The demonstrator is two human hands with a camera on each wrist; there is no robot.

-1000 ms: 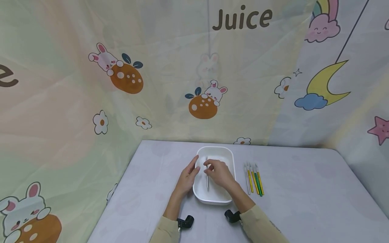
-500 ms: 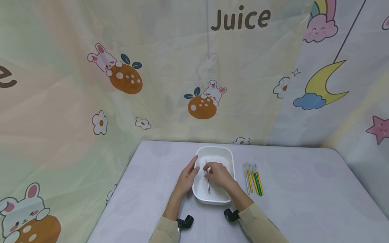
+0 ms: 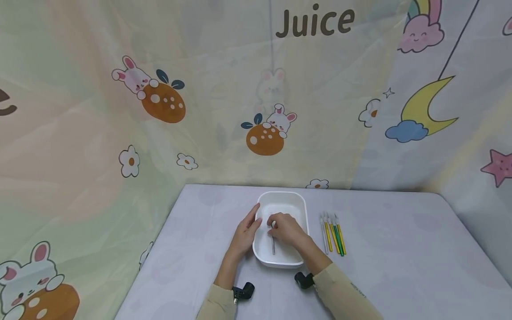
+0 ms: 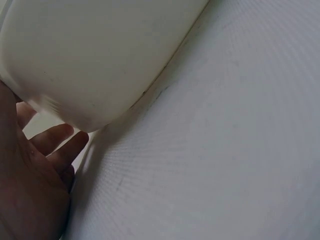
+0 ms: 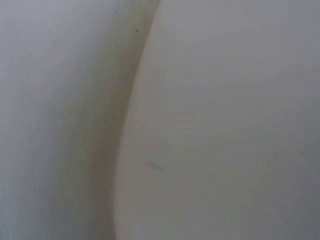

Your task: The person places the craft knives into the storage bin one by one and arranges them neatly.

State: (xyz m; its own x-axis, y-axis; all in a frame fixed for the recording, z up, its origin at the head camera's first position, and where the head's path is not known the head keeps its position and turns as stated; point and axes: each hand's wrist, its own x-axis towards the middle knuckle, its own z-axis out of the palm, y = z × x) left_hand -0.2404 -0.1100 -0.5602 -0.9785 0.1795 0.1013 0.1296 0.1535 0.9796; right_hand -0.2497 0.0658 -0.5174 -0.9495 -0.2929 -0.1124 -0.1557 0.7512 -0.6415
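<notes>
A white rectangular tray [image 3: 286, 255] stands on the table in the head view. Against its left side rests my left hand [image 3: 242, 236], fingers mostly straight. The left wrist view shows the fingertips [image 4: 75, 145] touching the tray's outer wall [image 4: 100, 60]. Over the tray, my right hand [image 3: 289, 230] pinches a slim silver pen-like tool [image 3: 274, 246] between thumb and fingers. Its lower shaft points toward me, while the far end is hidden by the fingers. The right wrist view shows only a blurred pale tray wall [image 5: 215, 125], without the hand.
Right of the tray lie several slim pen-like tools [image 3: 333, 235] side by side, silver, yellow and green with pale, clear-looking tips. The pale tablecloth [image 3: 400, 249] extends to the right. Behind the table hangs a printed cloth backdrop [image 3: 216, 89].
The silver tool has slid slightly toward me, and its far end has gone behind my right fingers, which have closed in around it. My left hand stays at the tray's side.
</notes>
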